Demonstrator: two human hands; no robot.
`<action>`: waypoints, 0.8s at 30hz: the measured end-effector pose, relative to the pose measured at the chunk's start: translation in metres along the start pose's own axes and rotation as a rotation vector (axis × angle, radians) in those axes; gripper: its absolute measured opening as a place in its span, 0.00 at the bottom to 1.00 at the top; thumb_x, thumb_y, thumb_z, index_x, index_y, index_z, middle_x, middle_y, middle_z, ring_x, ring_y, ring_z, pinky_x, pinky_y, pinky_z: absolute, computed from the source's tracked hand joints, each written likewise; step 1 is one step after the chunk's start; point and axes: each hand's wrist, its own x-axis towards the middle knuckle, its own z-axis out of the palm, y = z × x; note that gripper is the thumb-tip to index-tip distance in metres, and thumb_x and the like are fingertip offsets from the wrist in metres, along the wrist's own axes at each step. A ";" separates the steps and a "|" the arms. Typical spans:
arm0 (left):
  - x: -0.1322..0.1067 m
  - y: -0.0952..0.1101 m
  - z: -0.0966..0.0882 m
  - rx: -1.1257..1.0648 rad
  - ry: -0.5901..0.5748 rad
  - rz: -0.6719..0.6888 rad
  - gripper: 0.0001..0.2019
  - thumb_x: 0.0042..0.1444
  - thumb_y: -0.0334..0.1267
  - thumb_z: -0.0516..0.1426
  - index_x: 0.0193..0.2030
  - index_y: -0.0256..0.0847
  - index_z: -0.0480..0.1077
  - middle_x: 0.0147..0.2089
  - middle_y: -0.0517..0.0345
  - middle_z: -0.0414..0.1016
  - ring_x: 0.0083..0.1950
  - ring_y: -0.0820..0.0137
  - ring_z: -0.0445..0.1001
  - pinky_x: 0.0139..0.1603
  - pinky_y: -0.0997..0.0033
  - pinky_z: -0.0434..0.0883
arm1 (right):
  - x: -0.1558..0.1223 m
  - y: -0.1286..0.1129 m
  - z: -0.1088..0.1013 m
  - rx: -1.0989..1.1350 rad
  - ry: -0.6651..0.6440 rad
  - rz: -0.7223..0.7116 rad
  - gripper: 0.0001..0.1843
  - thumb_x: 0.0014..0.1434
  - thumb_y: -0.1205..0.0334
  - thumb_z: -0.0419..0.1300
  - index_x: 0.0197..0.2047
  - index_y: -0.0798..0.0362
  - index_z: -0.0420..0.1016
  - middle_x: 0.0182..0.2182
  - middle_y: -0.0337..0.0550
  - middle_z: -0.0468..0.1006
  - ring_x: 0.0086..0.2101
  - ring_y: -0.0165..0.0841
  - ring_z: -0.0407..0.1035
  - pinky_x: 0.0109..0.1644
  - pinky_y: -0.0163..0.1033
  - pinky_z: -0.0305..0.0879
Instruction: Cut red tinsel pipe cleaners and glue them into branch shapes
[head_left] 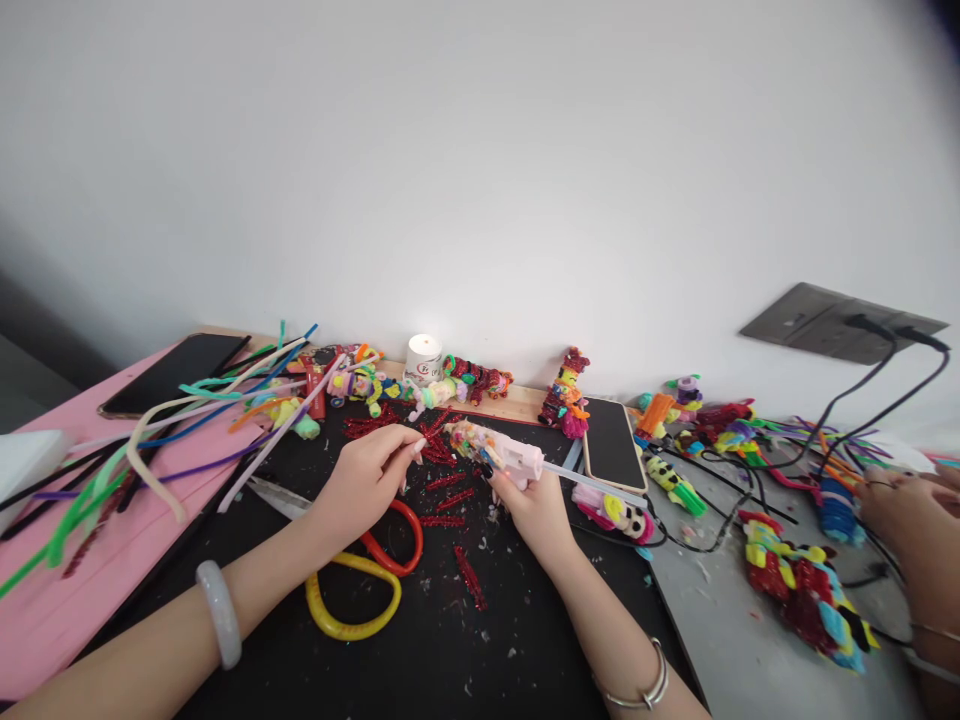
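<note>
My right hand (536, 505) is wrapped round a pale pink hot glue gun (517, 460), with a clear glue stick (592, 482) jutting from its back end. Bits of coloured fuzz cling to the gun's nozzle end. Close to that nozzle, my left hand (379, 470) pinches a short red glittery pipe cleaner piece (436, 425) between thumb and fingers. More red glittery pieces (469, 578) lie scattered on the black mat (420, 660) beneath. Scissors (352, 600) with one yellow and one red handle lie under my left forearm.
Loose pipe cleaners (157, 430) heap at left beside a dark phone (176, 375). A paper cup (424, 358) and several pipe cleaner figures (566, 390) line the wall. A second phone (613, 445), black cables (892, 375) and another person's hand (911, 520) are at right.
</note>
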 end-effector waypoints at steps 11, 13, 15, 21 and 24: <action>-0.001 0.000 0.000 0.015 -0.003 0.003 0.11 0.63 0.38 0.47 0.35 0.40 0.68 0.22 0.65 0.65 0.22 0.73 0.67 0.29 0.73 0.65 | 0.001 0.000 0.000 0.003 0.027 -0.020 0.13 0.53 0.60 0.58 0.39 0.58 0.78 0.34 0.48 0.81 0.35 0.42 0.74 0.42 0.44 0.69; -0.001 0.000 0.000 0.014 0.000 0.006 0.11 0.63 0.39 0.47 0.35 0.40 0.68 0.22 0.65 0.65 0.22 0.73 0.67 0.29 0.73 0.65 | 0.001 -0.001 0.000 -0.001 0.026 -0.014 0.12 0.53 0.60 0.58 0.37 0.58 0.78 0.32 0.47 0.80 0.33 0.41 0.73 0.39 0.43 0.69; -0.001 0.000 0.000 0.015 0.006 0.008 0.11 0.63 0.39 0.47 0.35 0.40 0.68 0.22 0.65 0.65 0.22 0.73 0.67 0.29 0.74 0.65 | 0.001 0.000 0.000 -0.002 0.030 -0.012 0.12 0.54 0.60 0.57 0.37 0.58 0.77 0.31 0.47 0.80 0.32 0.39 0.72 0.38 0.41 0.69; -0.001 -0.001 0.000 0.011 0.000 0.005 0.10 0.63 0.38 0.47 0.35 0.40 0.68 0.23 0.65 0.65 0.22 0.73 0.67 0.28 0.74 0.64 | 0.001 0.000 -0.001 -0.024 0.041 0.016 0.11 0.54 0.59 0.57 0.33 0.59 0.76 0.24 0.43 0.76 0.24 0.34 0.67 0.31 0.37 0.65; -0.001 0.000 0.000 0.003 -0.004 0.001 0.10 0.63 0.37 0.48 0.35 0.39 0.68 0.23 0.64 0.66 0.22 0.74 0.67 0.28 0.74 0.64 | 0.001 -0.001 -0.001 -0.023 0.043 0.010 0.11 0.54 0.59 0.57 0.33 0.58 0.75 0.25 0.43 0.76 0.26 0.34 0.67 0.32 0.37 0.65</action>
